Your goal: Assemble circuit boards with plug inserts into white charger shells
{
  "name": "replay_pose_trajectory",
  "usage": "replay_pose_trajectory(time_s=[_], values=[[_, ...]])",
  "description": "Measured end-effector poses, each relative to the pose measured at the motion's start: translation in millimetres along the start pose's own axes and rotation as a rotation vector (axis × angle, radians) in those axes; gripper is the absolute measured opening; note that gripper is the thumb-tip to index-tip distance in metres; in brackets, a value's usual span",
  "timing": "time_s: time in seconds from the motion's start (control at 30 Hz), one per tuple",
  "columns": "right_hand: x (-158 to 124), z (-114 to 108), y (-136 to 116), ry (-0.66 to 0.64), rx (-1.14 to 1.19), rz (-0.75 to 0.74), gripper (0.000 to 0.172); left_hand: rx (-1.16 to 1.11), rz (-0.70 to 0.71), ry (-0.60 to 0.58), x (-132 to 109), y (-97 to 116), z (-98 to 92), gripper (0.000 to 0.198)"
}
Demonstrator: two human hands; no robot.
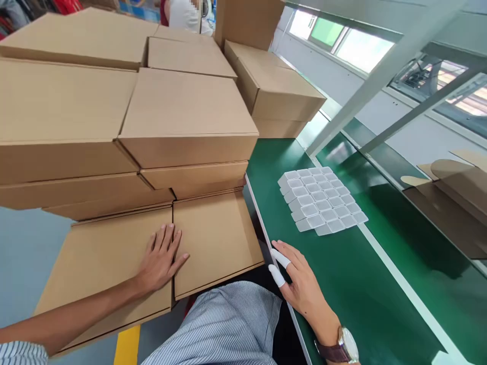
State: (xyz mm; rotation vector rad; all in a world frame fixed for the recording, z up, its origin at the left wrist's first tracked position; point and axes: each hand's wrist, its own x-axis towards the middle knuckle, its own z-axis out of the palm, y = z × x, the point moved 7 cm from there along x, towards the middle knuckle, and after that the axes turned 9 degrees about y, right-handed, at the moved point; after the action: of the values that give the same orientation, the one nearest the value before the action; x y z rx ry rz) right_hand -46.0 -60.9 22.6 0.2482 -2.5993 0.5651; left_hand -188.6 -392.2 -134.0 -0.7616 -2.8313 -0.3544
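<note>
My left hand point(162, 261) lies flat on a closed cardboard box point(95, 274), its fingers apart and its thumb reaching over the seam to the neighbouring box point(216, 238). Over the near edge of the green table point(353, 299) rests my right hand point(299, 279), fingers spread, holding nothing, with white covers on two of its digits. A watch is on the right wrist. Beyond that hand, a block of small white translucent containers point(323, 200) stands in tight rows on the green surface.
Stacked closed boxes point(190, 106) rise ahead and to the left. More boxes point(281, 91) stand at the table's far end. Metal frame posts point(380, 76) cross the right side, near an open carton point(449, 213). A person point(186, 15) is partly visible behind the stack.
</note>
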Motion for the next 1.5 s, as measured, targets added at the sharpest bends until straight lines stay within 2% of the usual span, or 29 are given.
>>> replay_pose_trajectory(time_s=[0.17, 0.37, 0.53, 0.67, 0.77, 0.87, 1.0, 1.13, 1.27, 1.5], values=[[-5, 0, 3, 0.012, 0.051, 0.014, 0.043, 0.04, 0.043, -0.038, 7, 2, -0.8, 0.078], [-9, 2, 6, -0.028, 0.109, 0.047, 0.047, 0.007, -0.038, -0.11, 13, 7, -9.5, 0.078], [-5, -2, 7, 0.017, 0.129, 0.02, 0.039, -0.014, -0.099, -0.152, 15, 11, -14.3, 0.075], [-3, -4, 7, 0.055, 0.123, -0.001, 0.039, -0.046, -0.107, -0.152, 11, 9, -16.5, 0.072], [-2, -7, 8, 0.092, 0.085, 0.008, 0.044, -0.06, -0.09, -0.13, 14, 7, -18.2, 0.068], [-1, -8, 7, 0.109, 0.023, 0.033, 0.047, -0.072, -0.012, -0.123, 31, 8, -14.4, 0.062], [-1, -2, 7, 0.066, -0.085, 0.083, 0.05, -0.161, 0.026, -0.087, 67, 9, 0.3, 0.063], [-9, 11, 6, -0.019, -0.174, 0.048, 0.066, -0.245, 0.072, -0.055, 89, 19, 13.0, 0.064], [-16, 22, 8, -0.095, -0.287, -0.019, 0.072, -0.297, 0.086, -0.024, 94, 21, 16.8, 0.065], [-16, 24, 4, -0.166, -0.309, 0.054, 0.068, -0.336, 0.084, 0.02, 93, 16, 22.0, 0.063]])
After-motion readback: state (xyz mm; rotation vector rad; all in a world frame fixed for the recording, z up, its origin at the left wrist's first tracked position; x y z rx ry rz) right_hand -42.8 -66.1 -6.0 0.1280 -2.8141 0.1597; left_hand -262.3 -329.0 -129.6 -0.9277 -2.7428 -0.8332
